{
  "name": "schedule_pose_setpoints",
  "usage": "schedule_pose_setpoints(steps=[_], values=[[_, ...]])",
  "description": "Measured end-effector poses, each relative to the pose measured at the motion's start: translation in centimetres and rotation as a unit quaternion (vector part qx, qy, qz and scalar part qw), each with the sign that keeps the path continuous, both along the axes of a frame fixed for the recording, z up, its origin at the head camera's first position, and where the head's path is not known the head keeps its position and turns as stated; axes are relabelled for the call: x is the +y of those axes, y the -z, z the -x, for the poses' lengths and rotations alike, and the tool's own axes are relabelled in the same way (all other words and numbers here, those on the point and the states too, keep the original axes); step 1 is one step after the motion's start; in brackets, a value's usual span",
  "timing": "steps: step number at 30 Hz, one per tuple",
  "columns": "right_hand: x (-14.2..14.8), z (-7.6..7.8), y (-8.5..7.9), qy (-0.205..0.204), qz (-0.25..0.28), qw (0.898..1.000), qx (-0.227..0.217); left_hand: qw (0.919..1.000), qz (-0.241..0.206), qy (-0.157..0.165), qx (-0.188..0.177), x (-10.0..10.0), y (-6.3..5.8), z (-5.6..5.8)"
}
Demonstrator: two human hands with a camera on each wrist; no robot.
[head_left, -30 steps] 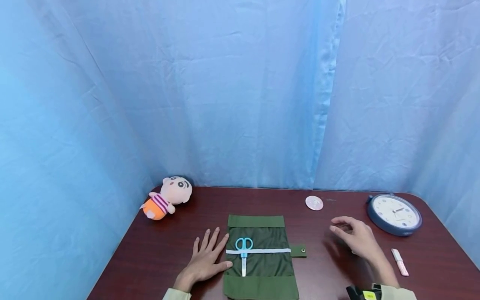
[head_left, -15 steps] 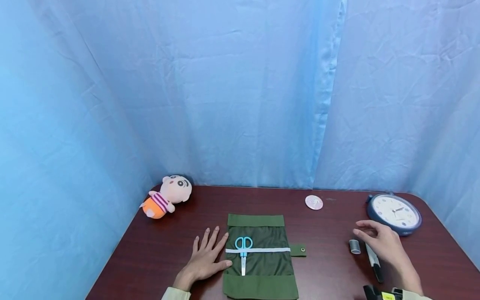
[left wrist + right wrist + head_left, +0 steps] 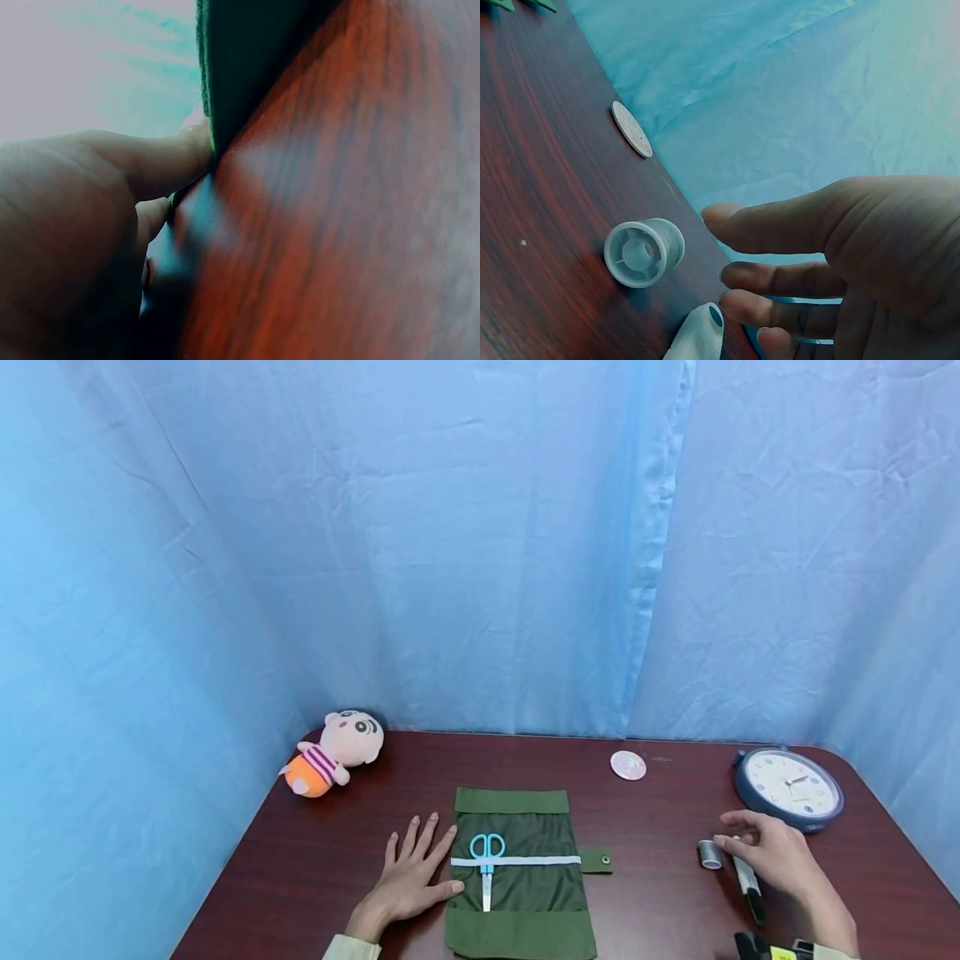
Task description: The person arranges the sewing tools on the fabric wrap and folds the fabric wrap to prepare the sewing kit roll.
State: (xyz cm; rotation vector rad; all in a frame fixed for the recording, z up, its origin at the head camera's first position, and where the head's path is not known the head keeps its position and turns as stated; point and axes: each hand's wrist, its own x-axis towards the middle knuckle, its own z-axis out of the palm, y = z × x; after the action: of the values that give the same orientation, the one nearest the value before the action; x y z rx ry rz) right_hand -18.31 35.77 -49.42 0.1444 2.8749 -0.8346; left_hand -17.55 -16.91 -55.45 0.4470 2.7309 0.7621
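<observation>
My left hand (image 3: 408, 885) lies spread on the table, its thumb and index fingertip on the left edge of an unrolled green cloth pouch (image 3: 525, 935). Blue-handled scissors (image 3: 487, 847) are tucked under the pouch's white band, blades toward me. My right hand (image 3: 783, 860) hovers at the right with loosely bent fingers, nothing between them. Just left of its fingertips a grey thread spool (image 3: 645, 253) lies on its side. Below the fingers is a slim white tool with a black end (image 3: 748, 885); its pale near tip (image 3: 697, 337) has a hole.
A blue-rimmed clock (image 3: 791, 787) lies right behind my right hand. A round pinkish-white disc (image 3: 628, 765) is near the back edge. A plush doll (image 3: 330, 760) lies at the back left. The pouch's snap strap (image 3: 597, 861) points right. Blue curtains (image 3: 480, 543) surround the table.
My right hand has moved right and slightly toward me, past the spool to above the white tool. Spool and tool came into sight; the small white stick became hidden behind the arm.
</observation>
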Motion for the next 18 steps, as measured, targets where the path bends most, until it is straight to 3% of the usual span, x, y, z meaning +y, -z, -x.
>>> schedule_pose_setpoints(steps=[10,18], values=[[0.08,-0.15,0.13,-0.034,-0.012,0.999,-0.028,1.0,-0.001,0.0,-0.006,-0.05,0.05,0.08],[0.05,-0.14,0.57,-0.068,-0.021,0.997,-0.017,1.0,0.001,-0.001,-0.001,-0.02,0.18,0.04]])
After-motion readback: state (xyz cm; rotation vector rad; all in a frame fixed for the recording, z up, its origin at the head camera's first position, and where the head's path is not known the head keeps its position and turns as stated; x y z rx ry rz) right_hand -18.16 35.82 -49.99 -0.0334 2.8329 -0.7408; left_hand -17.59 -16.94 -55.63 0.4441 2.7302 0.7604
